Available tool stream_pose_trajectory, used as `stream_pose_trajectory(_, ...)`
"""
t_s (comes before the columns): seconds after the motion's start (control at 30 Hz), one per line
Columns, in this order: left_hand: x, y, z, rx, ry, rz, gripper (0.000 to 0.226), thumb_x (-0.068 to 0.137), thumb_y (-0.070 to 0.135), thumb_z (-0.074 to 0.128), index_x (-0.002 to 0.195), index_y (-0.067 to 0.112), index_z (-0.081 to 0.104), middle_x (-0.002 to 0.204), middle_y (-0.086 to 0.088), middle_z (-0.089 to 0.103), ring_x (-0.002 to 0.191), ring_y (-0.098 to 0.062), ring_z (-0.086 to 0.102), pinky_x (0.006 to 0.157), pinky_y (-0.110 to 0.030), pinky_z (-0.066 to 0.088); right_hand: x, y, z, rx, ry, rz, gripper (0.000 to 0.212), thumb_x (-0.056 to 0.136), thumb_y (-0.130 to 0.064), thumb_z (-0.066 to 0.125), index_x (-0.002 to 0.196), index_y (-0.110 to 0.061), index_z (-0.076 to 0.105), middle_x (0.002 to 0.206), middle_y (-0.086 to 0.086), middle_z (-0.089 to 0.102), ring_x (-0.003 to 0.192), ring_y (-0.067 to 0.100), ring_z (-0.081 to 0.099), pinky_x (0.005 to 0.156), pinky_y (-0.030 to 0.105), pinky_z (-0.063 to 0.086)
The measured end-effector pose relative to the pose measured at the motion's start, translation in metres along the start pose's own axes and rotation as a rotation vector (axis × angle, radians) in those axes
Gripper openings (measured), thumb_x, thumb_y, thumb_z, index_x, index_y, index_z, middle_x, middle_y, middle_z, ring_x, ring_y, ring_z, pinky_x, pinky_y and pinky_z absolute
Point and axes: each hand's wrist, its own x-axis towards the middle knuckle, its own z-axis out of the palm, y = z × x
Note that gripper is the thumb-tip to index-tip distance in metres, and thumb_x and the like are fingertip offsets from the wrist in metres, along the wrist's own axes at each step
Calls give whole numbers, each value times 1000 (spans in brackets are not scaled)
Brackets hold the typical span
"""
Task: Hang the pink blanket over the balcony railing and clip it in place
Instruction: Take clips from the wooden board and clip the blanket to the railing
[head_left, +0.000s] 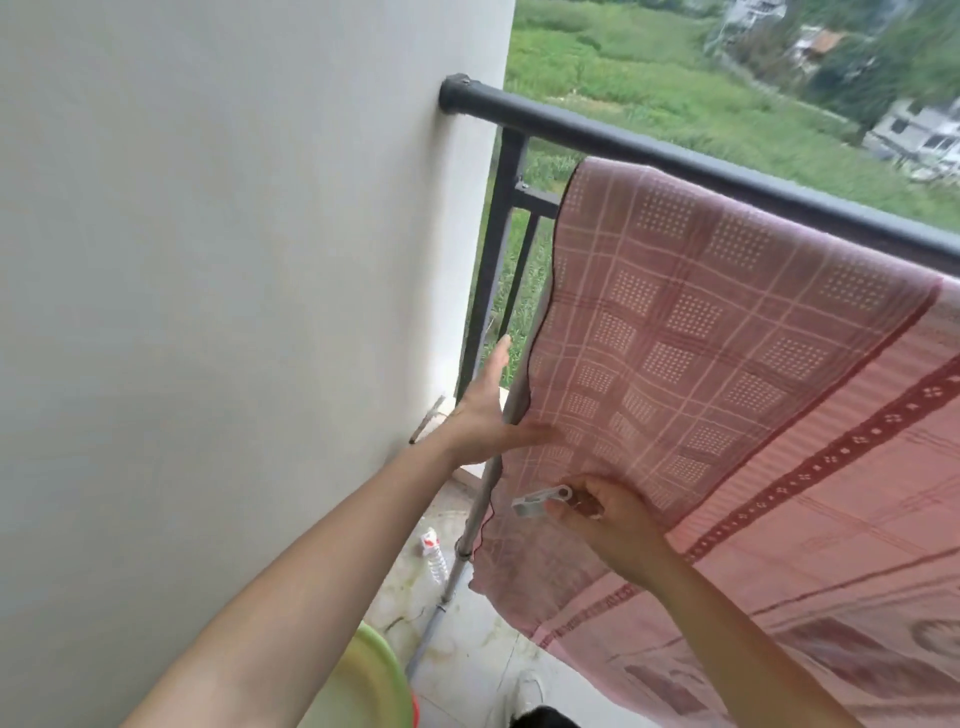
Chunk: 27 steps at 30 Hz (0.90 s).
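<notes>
Our pink blanket (727, 322) hangs draped over the dark balcony railing (649, 140), its left edge near the white wall (234, 260). Our left hand (491, 410) is spread flat, fingers loose, pressing the blanket's edge by a grey pole (511, 395). Our right hand (602, 514) grips a white clip (540, 501) and a fold of the blanket's lower hem. A green basin (374, 680) sits at the bottom, with a crushed bottle (434, 553) on the floor.
</notes>
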Motion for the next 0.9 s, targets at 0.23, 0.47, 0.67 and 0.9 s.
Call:
stream_pose_trajectory(0.23,6,-10,-11,-291,-193,34,23,77,14,81,96,25,77,101,2,76,97,-13,71,79,-18,54,-5,-12,-11,-51,27,14,9,86,-38,73,91,-32,70,85,-31,68,77,-10,63,63,4,43)
stream_pose_trajectory(0.47,-5,-20,-21,-396,-137,48,35,76,-1,77,110,2,72,99,0,76,87,-5,70,69,-10,50,-12,-28,-12,2,38,-55,14,85,-42,73,95,-32,72,91,-15,72,79,2,66,68,12,49)
stream_pose_trajectory(0.67,-13,-30,-14,-483,-30,43,34,77,-2,76,110,-2,70,102,-5,75,90,-6,69,74,-12,50,-22,-46,-20,19,61,-95,19,82,-40,77,100,-32,74,93,-17,75,84,2,69,71,15,53)
stream_pose_trajectory(0.9,-11,-34,-18,-545,-48,43,30,71,13,80,101,10,76,105,-8,74,100,-17,69,92,-27,52,-32,-78,-39,203,97,-204,39,74,-29,82,110,-24,71,102,-7,77,95,12,73,83,25,59)
